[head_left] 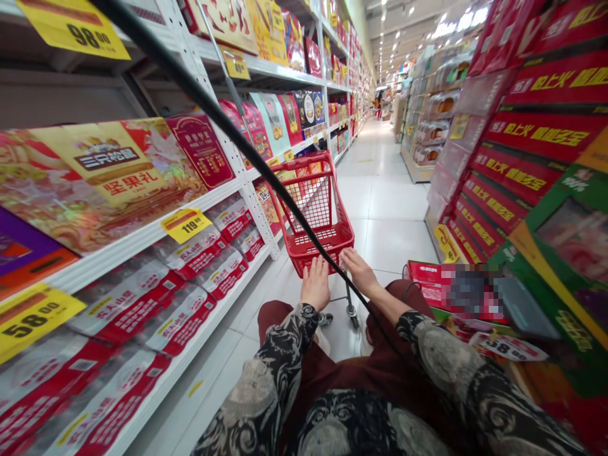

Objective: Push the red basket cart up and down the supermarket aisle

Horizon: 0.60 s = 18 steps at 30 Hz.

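Observation:
A small red shopping cart point(341, 235) with a mesh back stands on the floor just ahead of my knees. My left hand point(316, 283) is at its near edge, palm down, fingers stretched and slightly apart. Close to the cart's near right corner is my right hand point(361, 272), its fingers extended and a little bent, with no held object visible. Whether either hand presses on the cart is hard to tell. A black cable point(228, 126) crosses the view diagonally and passes in front of the cart and between my hands.
White shelving point(199, 221) on the left carries gift boxes point(118, 158) and shrink-wrapped bottle packs point(190, 247). Red cartons point(532, 133) are stacked on the right. Beside my right knee, a phone-like dark slab point(529, 310) lies on low boxes. A tiled aisle point(375, 183) runs ahead, with a distant person point(379, 104).

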Tool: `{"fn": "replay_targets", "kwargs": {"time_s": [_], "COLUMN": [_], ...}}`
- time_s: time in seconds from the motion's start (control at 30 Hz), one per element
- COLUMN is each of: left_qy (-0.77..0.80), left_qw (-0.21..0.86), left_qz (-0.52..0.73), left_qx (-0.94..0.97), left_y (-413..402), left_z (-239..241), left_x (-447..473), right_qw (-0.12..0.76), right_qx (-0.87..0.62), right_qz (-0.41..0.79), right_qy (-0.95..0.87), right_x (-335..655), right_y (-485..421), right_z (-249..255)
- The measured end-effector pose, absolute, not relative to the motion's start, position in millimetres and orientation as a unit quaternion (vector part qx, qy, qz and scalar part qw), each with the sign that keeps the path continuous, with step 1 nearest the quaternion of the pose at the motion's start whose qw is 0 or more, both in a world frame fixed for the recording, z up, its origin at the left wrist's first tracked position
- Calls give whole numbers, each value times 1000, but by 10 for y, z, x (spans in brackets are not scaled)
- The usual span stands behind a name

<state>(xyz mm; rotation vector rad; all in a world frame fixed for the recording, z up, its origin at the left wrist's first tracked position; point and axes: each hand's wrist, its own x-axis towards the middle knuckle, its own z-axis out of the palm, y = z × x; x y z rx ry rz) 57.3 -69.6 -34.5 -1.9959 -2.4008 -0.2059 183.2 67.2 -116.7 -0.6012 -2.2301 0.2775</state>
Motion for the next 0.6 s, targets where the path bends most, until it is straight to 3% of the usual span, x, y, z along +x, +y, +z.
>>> {"fn": "replay_targets", "kwargs": {"time_s": [0.13, 0.23, 0.4, 0.6], "left_qy": [-784, -779, -768, -773], "left_qw": [5, 8, 6, 1], "left_qz": [-79, -82, -73, -85], "left_qx": [-615, -622, -637, -629], "left_y": [-647, -624, -631, -628], "left_z": [-292, -278, -314, -296], "left_x": [561, 567, 565, 515], "right_qw": [478, 491, 465, 390], "right_qx": [-297, -344, -373, -357], "right_qz": [105, 122, 114, 111], "right_qy": [-820, -791, -795, -841], "right_x": [1711, 1558, 1407, 1515], "right_y": [839, 790, 576, 543], "right_z": [-894, -1007, -1389, -1476]}}
